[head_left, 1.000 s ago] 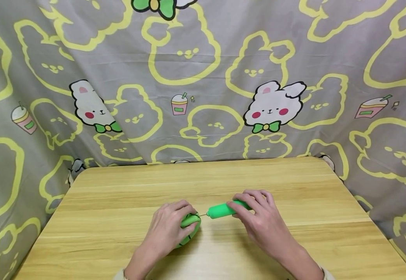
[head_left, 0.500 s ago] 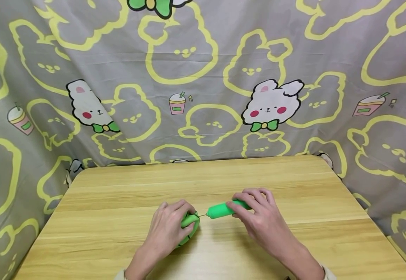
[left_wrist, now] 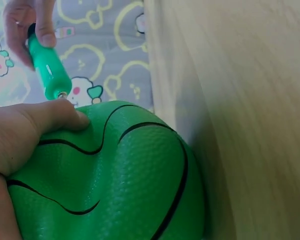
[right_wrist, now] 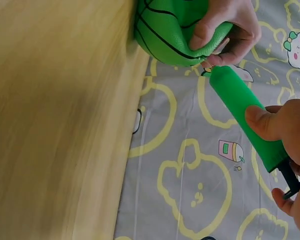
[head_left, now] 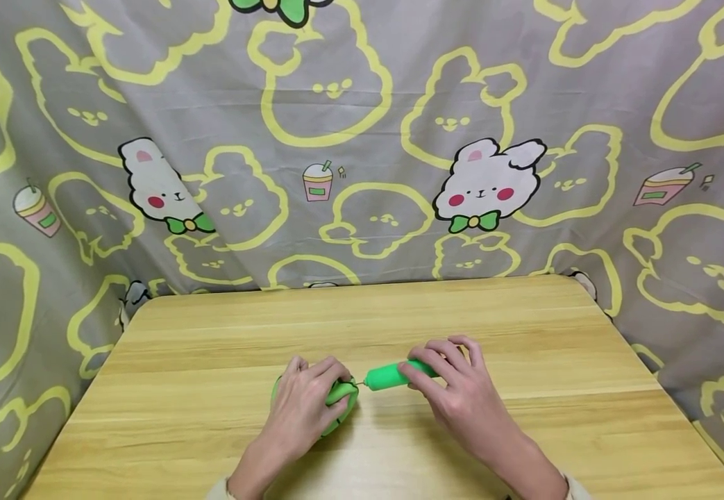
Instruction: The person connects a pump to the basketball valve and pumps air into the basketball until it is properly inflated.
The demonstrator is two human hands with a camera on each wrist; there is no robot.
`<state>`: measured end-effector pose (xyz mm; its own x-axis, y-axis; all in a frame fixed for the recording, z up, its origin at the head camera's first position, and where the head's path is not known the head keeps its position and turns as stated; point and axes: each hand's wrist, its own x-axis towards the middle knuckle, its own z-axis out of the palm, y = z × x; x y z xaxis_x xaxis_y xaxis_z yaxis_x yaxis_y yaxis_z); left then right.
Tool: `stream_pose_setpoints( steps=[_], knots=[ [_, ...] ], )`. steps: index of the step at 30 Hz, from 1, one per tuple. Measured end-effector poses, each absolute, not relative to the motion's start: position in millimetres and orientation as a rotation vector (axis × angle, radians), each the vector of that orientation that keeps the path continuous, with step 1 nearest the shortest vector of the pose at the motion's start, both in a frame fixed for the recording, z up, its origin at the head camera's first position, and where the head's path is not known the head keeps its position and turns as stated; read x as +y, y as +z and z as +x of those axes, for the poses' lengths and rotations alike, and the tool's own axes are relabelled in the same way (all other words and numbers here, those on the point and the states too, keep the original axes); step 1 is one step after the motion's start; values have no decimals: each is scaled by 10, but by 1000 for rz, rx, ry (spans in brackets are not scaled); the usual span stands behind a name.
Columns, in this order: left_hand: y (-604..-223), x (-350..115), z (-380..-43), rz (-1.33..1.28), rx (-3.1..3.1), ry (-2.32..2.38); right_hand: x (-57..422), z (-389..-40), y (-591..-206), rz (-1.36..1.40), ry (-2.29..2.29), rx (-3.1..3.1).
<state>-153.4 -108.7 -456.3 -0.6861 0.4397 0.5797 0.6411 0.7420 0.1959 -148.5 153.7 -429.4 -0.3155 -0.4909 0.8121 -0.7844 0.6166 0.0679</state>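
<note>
A partly deflated green ball (left_wrist: 140, 175) with black lines, dented and creased, is gripped by my left hand (head_left: 302, 403), thumb on the near side. My right hand (head_left: 464, 385) holds a green hand pump (head_left: 389, 376), its fingers curled round the barrel. From the pump's tip a thin metal needle (head_left: 361, 382) reaches to the ball's edge; how deep it sits cannot be made out. In the right wrist view a black handle (right_wrist: 289, 177) shows at the pump's rear end, partly drawn out, with my fingers round it.
Both hands work over a light wooden table (head_left: 212, 333). Behind it and at its sides hangs a grey curtain (head_left: 362, 160) printed with yellow outlines and white rabbits.
The pump and my right hand have shifted slightly left, and less of the needle shows between pump and ball. My left hand keeps its grip on the ball.
</note>
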Motion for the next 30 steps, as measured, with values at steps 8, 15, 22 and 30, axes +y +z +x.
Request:
stream_pose_setpoints(
  steps=[8, 15, 22, 30],
  knots=[
    [-4600, -1082, -1545, -818, -2412, -547, 1486, -1525, -4334, 1015, 484, -1926],
    [-4615, -1072, -1543, -818, -2414, -568, 1475, -1550, -4425, 1011, 508, -1917],
    [-4630, -1075, -1539, -807, -2406, -595, 1424, -1576, -4475, 1016, 532, -1883],
    [-4636, -1064, -1538, -816, -2399, -588, 1377, -1589, -4526, 1023, 534, -1860]
  ],
)
